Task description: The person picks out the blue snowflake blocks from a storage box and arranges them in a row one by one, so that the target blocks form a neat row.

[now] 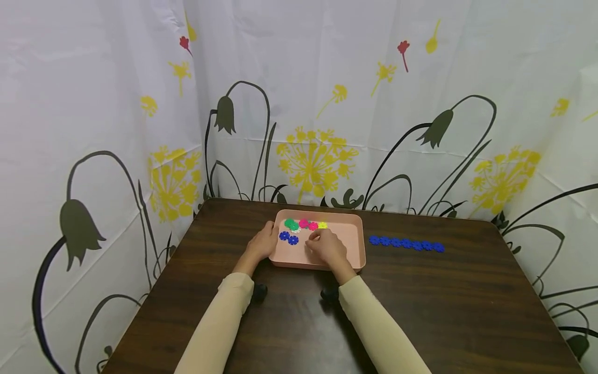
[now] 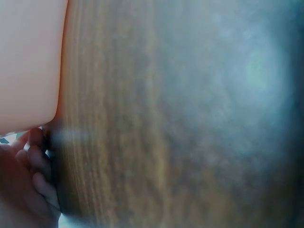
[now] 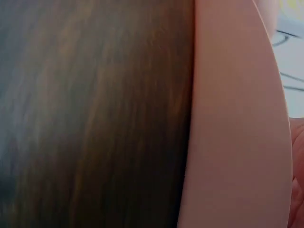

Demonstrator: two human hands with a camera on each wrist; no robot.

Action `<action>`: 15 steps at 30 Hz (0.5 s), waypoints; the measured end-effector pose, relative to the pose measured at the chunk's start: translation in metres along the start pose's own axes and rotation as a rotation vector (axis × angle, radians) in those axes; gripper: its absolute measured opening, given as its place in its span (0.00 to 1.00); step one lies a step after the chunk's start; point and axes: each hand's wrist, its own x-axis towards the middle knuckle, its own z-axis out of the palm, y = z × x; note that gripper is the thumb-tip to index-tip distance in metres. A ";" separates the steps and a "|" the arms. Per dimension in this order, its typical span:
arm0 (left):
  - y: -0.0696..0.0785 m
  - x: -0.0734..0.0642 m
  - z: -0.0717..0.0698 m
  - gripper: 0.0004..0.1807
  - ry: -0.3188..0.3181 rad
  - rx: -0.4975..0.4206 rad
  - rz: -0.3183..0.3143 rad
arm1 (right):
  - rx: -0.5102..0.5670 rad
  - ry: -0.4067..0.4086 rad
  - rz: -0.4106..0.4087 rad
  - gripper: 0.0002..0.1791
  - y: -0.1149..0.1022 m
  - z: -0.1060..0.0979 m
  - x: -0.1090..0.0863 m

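A pink tray [image 1: 350, 244] lies on the table with small notched plastic discs in it. Toward its back left are green discs [image 1: 289, 223], a white disc [image 1: 297, 230], pink discs [image 1: 304, 223] and a yellow disc [image 1: 323, 225]. Two blue discs [image 1: 293, 240] sit nearer the front. My left hand [image 1: 262, 242] grips the tray's left side; curled fingers [image 2: 39, 159] show by its corner in the left wrist view. Over the tray's middle, my right hand [image 1: 328, 246] has bent fingers with the tips close together. Whether they pinch anything is too small to tell.
To the right of the tray, several blue discs form a row [image 1: 406, 243] on the dark wooden table [image 1: 420, 301]. A white curtain [image 1: 299, 62] with printed flowers hangs behind the table and along its sides. Dark round objects [image 1: 329, 294] show by both wrists.
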 end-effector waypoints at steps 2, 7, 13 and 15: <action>0.002 -0.001 -0.002 0.29 0.005 0.000 -0.001 | -0.036 0.002 0.003 0.14 -0.007 0.003 -0.001; -0.001 0.002 -0.001 0.29 0.015 0.004 0.017 | -0.063 0.009 -0.004 0.16 -0.019 0.010 -0.002; -0.015 0.017 0.006 0.31 0.003 -0.001 0.005 | -0.062 0.002 -0.025 0.20 -0.024 0.021 0.000; -0.019 0.022 0.008 0.31 -0.004 -0.005 0.006 | -0.061 0.000 -0.029 0.21 -0.026 0.024 0.001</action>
